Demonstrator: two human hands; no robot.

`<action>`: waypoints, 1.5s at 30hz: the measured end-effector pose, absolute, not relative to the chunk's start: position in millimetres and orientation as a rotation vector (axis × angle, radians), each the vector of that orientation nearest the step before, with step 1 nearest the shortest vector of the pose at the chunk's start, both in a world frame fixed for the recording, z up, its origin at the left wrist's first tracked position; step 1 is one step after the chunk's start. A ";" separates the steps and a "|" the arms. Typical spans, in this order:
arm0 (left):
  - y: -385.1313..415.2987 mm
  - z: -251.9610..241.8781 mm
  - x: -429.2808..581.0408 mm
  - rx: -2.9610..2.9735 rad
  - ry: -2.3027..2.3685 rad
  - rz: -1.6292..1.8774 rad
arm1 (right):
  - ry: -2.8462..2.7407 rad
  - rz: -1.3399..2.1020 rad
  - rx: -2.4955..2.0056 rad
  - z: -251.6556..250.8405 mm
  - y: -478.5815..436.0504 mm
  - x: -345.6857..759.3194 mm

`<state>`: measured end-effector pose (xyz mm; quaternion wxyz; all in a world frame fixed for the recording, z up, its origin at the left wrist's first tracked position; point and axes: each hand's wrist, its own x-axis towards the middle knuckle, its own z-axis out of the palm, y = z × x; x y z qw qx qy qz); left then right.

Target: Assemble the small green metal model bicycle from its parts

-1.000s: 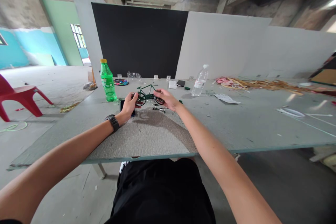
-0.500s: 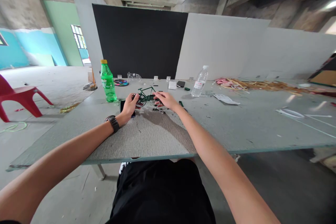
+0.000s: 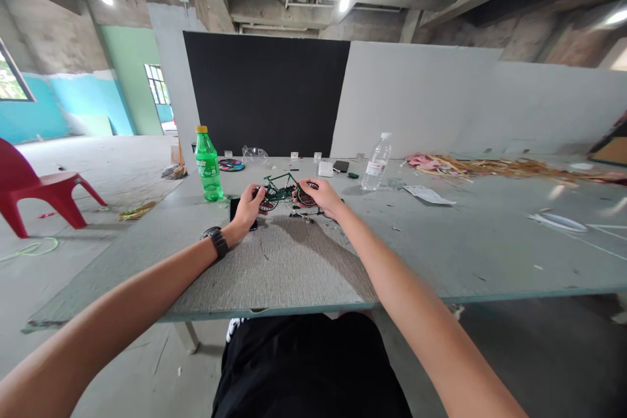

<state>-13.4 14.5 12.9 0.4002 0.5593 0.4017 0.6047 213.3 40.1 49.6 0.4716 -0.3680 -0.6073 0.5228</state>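
A small green model bicycle (image 3: pixel 280 192) is held upright just above the table, between my two hands. My left hand (image 3: pixel 247 208) pinches it at the left end, by the dark wheel there. At the opposite end, my right hand (image 3: pixel 321 196) has thumb and fingers closed around the right wheel (image 3: pixel 307 194), close against the frame. Whether that wheel is fixed to the frame, I cannot tell. Small metal parts (image 3: pixel 306 214) lie on the table beneath the bicycle. Partly behind my left hand lies a dark phone-like slab (image 3: pixel 235 210).
A green drink bottle (image 3: pixel 208 166) stands left of my hands, a clear water bottle (image 3: pixel 376 163) to the right. Behind lie a white box (image 3: pixel 325 169), a black flat case (image 3: pixel 341 166) and a colourful disc (image 3: pixel 231 165). Paper (image 3: pixel 429 194) and wooden strips (image 3: pixel 470 166) lie farther right.
The camera has tilted up slightly, so the table sits lower in view. My right hand has turned a little, and the right wheel now shows more clearly beside the frame.
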 end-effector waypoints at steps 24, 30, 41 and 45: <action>21.2 11.3 -19.4 1.525 0.945 1.393 | -1.788 0.740 -0.929 39.7 59.0 229.2; 17.5 18.0 -21.7 1.799 1.156 1.555 | -1.949 0.728 -0.906 42.4 58.4 226.6; 23.4 11.8 -23.6 1.763 1.119 1.473 | -2.015 1.056 -0.934 54.6 40.6 222.9; 21.9 12.3 -22.1 1.859 1.157 1.529 | -1.978 0.944 -0.914 53.8 36.5 212.5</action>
